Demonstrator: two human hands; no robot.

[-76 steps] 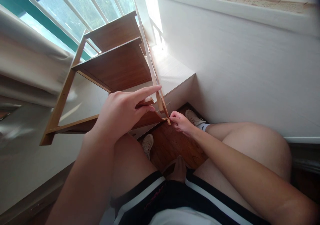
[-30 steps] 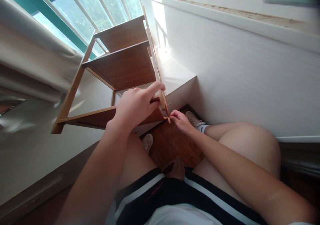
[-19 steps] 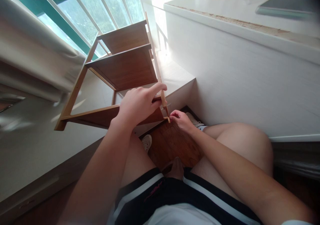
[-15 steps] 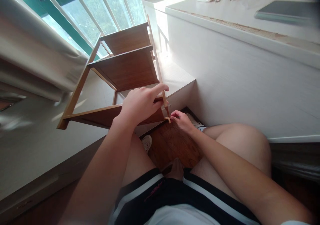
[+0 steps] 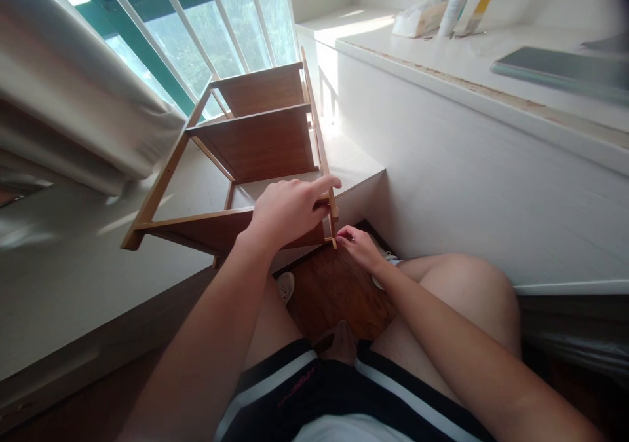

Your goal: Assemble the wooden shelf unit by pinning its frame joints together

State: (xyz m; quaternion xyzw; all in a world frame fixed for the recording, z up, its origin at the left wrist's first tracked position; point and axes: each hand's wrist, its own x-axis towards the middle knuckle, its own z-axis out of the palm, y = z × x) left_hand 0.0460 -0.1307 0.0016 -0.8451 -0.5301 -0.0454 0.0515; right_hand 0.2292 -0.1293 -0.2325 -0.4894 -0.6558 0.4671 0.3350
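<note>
A brown wooden shelf rack (image 5: 255, 141) with several boards lies tilted on the pale ledge in front of me. My left hand (image 5: 289, 209) is closed round the rack's right side rail, its index finger lying over the rail. Just below it, my right hand (image 5: 358, 244) pinches at the lower end of that rail, beside a thin light-coloured piece. What sits between the right fingertips is too small to make out. The rack's left leg (image 5: 130, 239) rests over the ledge.
A white counter (image 5: 442, 121) with a chipped edge runs along the right. On it are a tissue pack (image 5: 417, 19), a white tube (image 5: 456, 6) and a dark flat panel (image 5: 560, 69). A curtain (image 5: 83, 95) hangs at the left, by a barred window (image 5: 196, 29).
The view has tilted up slightly, so more of the counter top shows. The left hand keeps its hold on the rail; the right hand stays at the rail's lower end.
</note>
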